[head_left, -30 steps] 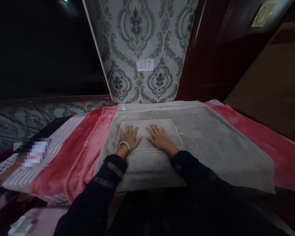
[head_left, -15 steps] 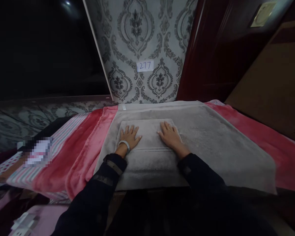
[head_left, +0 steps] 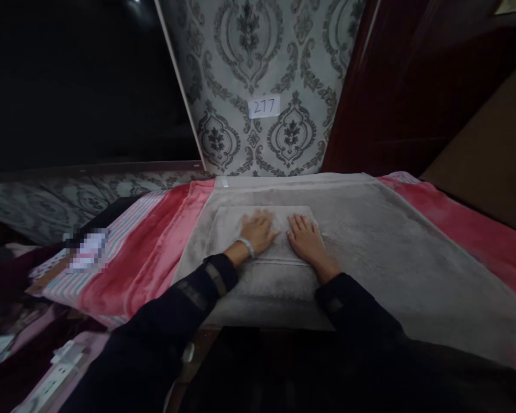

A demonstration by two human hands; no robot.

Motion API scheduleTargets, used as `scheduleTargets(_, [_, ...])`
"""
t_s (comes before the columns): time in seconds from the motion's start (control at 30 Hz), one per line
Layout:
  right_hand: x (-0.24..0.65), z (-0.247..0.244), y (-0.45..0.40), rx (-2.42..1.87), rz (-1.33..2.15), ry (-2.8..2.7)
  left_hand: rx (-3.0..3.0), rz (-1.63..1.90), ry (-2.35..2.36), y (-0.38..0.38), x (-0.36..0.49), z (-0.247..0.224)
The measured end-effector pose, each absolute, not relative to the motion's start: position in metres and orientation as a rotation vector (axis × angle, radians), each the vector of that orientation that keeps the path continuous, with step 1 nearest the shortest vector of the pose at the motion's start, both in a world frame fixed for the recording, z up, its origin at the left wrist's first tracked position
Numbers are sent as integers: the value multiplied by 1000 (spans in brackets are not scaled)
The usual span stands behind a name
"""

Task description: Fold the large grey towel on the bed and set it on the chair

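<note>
A folded light grey cloth (head_left: 284, 234) lies on a larger grey blanket (head_left: 382, 275), which is spread flat. My left hand (head_left: 258, 231), with a band at the wrist, is over the left-middle part of the folded cloth; its fingers are blurred by motion but look spread. Flat on the right part of the same cloth rests my right hand (head_left: 306, 240), its fingers stretched out. Neither hand grips anything. Part of the folded cloth is hidden beneath both hands.
Red and pink fabric (head_left: 155, 235) shows on both sides of the grey blanket. A dark screen (head_left: 81, 86) stands at the left, a patterned wall (head_left: 301, 69) behind. A white power strip (head_left: 51, 384) is at the lower left, a brown board (head_left: 494, 155) at the right.
My left hand has moved right across the folded cloth, closer to my right hand. My right hand stays on the cloth's right side. The camera view has shifted slightly.
</note>
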State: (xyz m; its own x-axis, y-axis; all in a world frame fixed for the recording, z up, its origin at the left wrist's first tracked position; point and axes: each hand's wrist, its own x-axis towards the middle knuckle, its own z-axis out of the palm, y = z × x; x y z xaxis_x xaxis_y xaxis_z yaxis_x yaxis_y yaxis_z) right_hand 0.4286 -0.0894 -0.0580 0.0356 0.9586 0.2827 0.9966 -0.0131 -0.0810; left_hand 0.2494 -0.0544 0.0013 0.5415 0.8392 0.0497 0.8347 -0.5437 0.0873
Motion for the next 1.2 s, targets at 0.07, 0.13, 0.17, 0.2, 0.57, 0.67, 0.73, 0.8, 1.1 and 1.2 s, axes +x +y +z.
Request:
scheduleTargets(0.07, [429, -60, -90, -2033, -223, -2003, 2720, 140, 1338, -55, 273, -3])
scheduleTargets(0.13, [430, -62, -91, -2032, -219, -2005, 2667, 105, 1385, -52, 285, -12])
scheduleTargets(0.17, [430, -63, -91, -2040, -213, -2010, 2633, 92, 1450, -50, 286, -17])
scheduleTargets(0.2, [431, -64, -90, -2048, -204, -2015, 2601, 85, 1520, -48, 283, -21])
scheduleTargets(0.57, [432, -69, -87, -2019, -149, -1999, 2548, -14, 1807, -41, 153, -24])
scheduleTargets(0.67, [431, -68, -87, -2016, -163, -1989, 2552, -12, 1760, -41, 132, -28])
scheduleTargets(0.73, [430, -65, -88, -2023, -163, -1983, 2534, 7, 1739, -42, 124, -28])
scheduleTargets(0.8, [429, -62, -90, -2036, -154, -1987, 2507, 28, 1736, -44, 118, -24])
scheduleTargets(1.1, [430, -37, -83, -2055, 89, -1918, 2534, 48, 1691, -54, 163, 13])
scheduleTargets(1.2, [429, -38, -76, -1836, 195, -1719, 2647, 24, 1459, -60, 218, 15])
